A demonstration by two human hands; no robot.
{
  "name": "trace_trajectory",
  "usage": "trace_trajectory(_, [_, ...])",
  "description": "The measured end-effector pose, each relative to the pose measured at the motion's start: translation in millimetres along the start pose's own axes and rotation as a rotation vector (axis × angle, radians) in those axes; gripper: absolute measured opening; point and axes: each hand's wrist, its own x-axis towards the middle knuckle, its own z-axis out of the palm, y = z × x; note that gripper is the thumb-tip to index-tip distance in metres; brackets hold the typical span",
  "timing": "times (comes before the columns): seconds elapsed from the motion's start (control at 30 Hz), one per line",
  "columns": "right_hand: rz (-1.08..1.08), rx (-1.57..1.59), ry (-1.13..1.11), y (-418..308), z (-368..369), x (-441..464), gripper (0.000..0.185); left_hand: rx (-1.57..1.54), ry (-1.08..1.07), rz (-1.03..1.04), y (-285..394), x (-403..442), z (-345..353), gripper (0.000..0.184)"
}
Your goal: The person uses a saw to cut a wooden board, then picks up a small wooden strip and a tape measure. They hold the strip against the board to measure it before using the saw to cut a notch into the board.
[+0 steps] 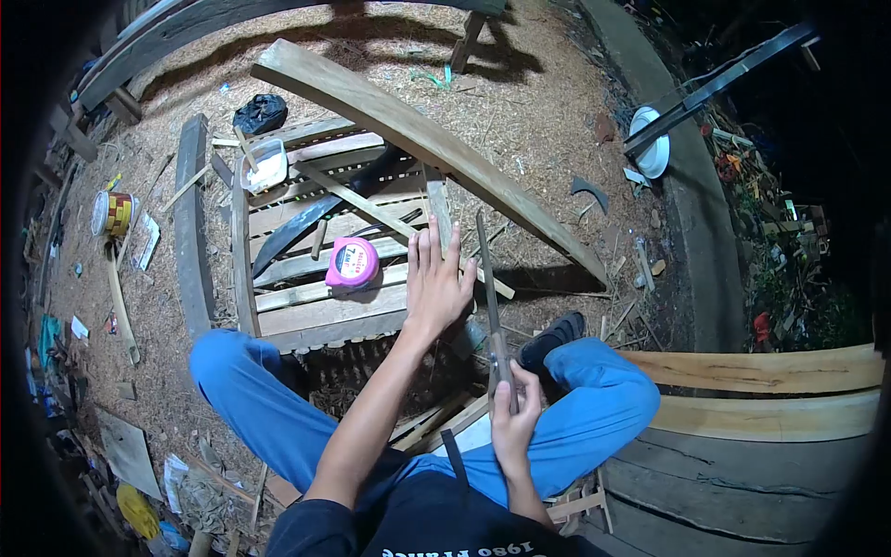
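My right hand [515, 422] is closed around the handle of a long knife [490, 278]. Its narrow dark blade points away from me, seen almost edge-on. My left hand [439, 283] is stretched out with its fingers apart, over the right end of a low slatted wooden table [325, 331]. Beside its fingers a thin wooden strip [367, 206] lies across the slats; whether they touch is hard to tell. A pink tape measure [354, 263] sits on the slats left of this hand. Behind it rest a short stick [318, 239] and a dark curved blade-like piece [297, 230].
A thick wooden beam [418, 139] slants over the table's far right side. A clear tub [266, 169] and a black plastic bag [260, 113] are at the far left. Planks [761, 418] lie at right. A white basin [649, 144] stands by the concrete edge. Shavings cover the ground.
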Motion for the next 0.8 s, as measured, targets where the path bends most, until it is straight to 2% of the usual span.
trace_trajectory(0.07, [0.015,-0.003,-0.011,10,0,-2,0.036,0.002,-0.005,0.004,-2,-2,1,0.071])
trace_trajectory(0.17, [0.109,0.175,0.013,17,22,27,0.032,0.008,0.041,0.025,-1,-2,2,0.071])
trace_trajectory(0.27, [0.037,0.141,0.040,5,27,28,0.031,-0.013,0.029,0.015,-1,-1,0,0.071])
trace_trajectory(0.3, [0.126,0.147,-0.006,7,16,16,0.031,-0.012,0.031,0.010,0,-1,-1,0.071])
trace_trajectory(0.33, [0.124,0.144,-0.011,8,7,6,0.031,-0.011,0.023,0.008,1,-1,-1,0.070])
trace_trajectory(0.4, [-0.009,0.051,0.019,7,-3,-4,0.036,-0.011,0.017,-0.004,1,0,-1,0.070])
trace_trajectory(0.47, [0.018,0.075,0.023,7,4,1,0.036,-0.012,0.043,0.003,2,-2,-1,0.069])
trace_trajectory(0.53, [0.174,0.147,-0.002,3,20,26,0.035,-0.011,0.052,0.011,4,-1,-1,0.069])
trace_trajectory(0.6, [0.152,0.157,0.018,-3,27,33,0.035,0.000,0.033,0.003,2,-3,-1,0.069])
trace_trajectory(0.67, [0.009,0.070,0.003,-6,22,29,0.035,-0.006,0.039,0.006,0,-2,-1,0.069])
trace_trajectory(0.7, [0.002,0.022,-0.008,-5,13,18,0.034,-0.002,0.034,0.007,0,-3,-1,0.069])
trace_trajectory(0.73, [0.183,0.164,-0.015,-2,4,4,0.034,-0.002,0.031,0.007,1,-1,-1,0.069])
trace_trajectory(0.8, [0.079,0.079,0.006,10,-2,-9,0.034,-0.017,0.039,0.002,1,-1,0,0.068])
